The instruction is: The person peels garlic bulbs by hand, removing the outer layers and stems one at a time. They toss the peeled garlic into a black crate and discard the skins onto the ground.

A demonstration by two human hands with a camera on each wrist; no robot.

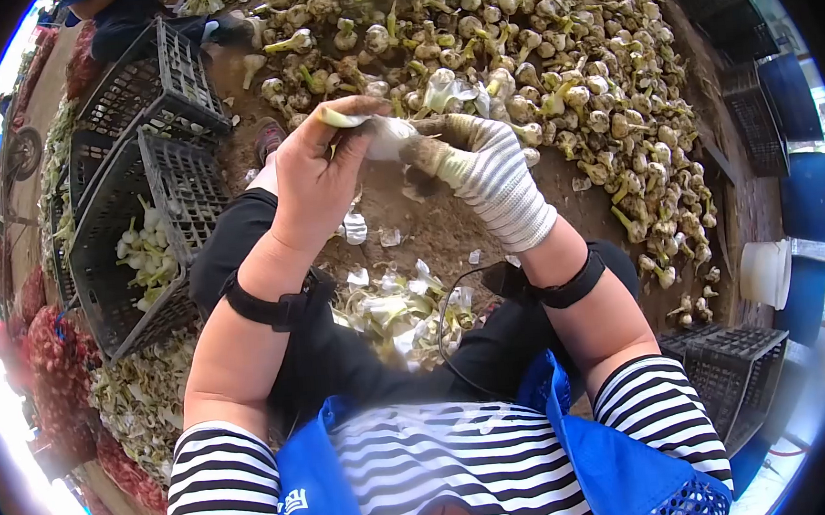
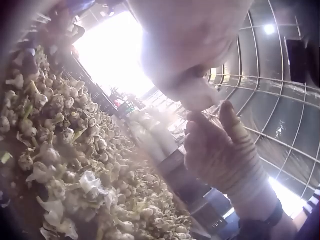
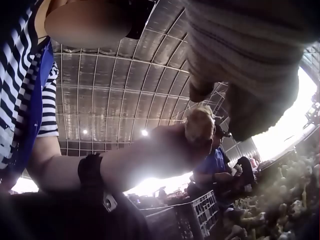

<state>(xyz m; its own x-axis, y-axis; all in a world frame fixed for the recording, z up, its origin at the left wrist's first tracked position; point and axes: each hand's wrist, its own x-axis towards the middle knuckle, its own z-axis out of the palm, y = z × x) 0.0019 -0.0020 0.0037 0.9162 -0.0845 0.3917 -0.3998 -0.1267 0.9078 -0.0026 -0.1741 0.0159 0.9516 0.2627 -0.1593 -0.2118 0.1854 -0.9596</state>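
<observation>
My bare left hand [image 1: 314, 173] holds a white garlic bulb [image 1: 390, 140] in front of me, its pale cut stem [image 1: 341, 119] sticking out between thumb and fingers. From the other side, my right hand [image 1: 495, 180], in a dirty striped knit glove, has its curled thumb and fingers at the bulb's right end. In the right wrist view the garlic's end [image 3: 200, 124] faces the gloved fingers. The left wrist view has the gloved hand [image 2: 220, 150] close against the bulb [image 2: 198, 95]. Loose white skins [image 1: 402, 306] lie on the ground between my legs.
A large heap of garlic [image 1: 573, 84] spreads ahead and to the right. Black crates [image 1: 182, 178] stand at left, one with trimmed bulbs [image 1: 146, 247] in it. Red net sacks [image 1: 57, 368] lie farther left. A white bucket [image 1: 765, 274] and another crate [image 1: 736, 369] stand at right. Another person [image 3: 217, 167] sits nearby.
</observation>
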